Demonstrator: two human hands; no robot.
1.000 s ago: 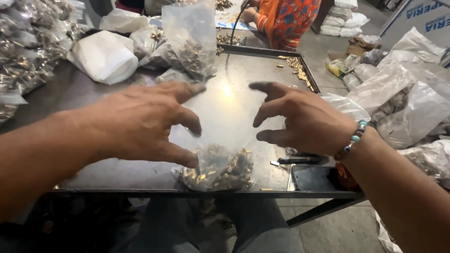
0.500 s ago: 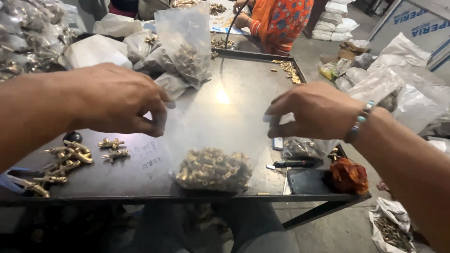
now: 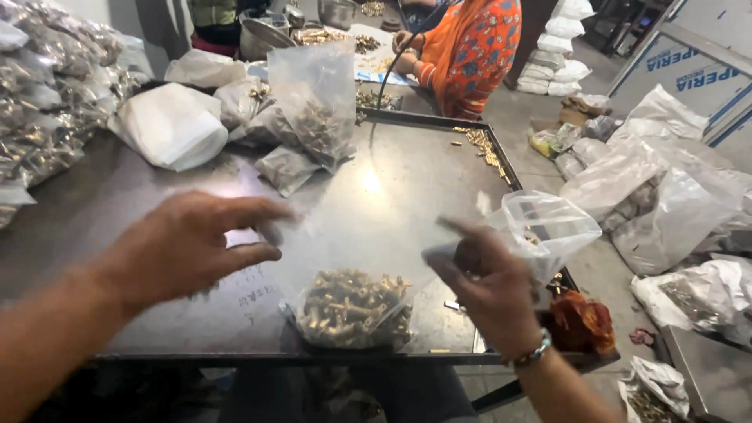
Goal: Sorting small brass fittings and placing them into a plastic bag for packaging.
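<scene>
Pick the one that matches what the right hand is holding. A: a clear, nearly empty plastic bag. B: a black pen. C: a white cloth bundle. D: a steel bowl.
A: the right hand pinches the edge of a clear plastic bag that puffs open above the table edge, while the filled bag of brass parts lies on the metal table.

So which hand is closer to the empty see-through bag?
The right hand. Its fingers are at the empty bag and seem to grip its edge. The left hand hovers open across the table, well to the bag's left.
</scene>
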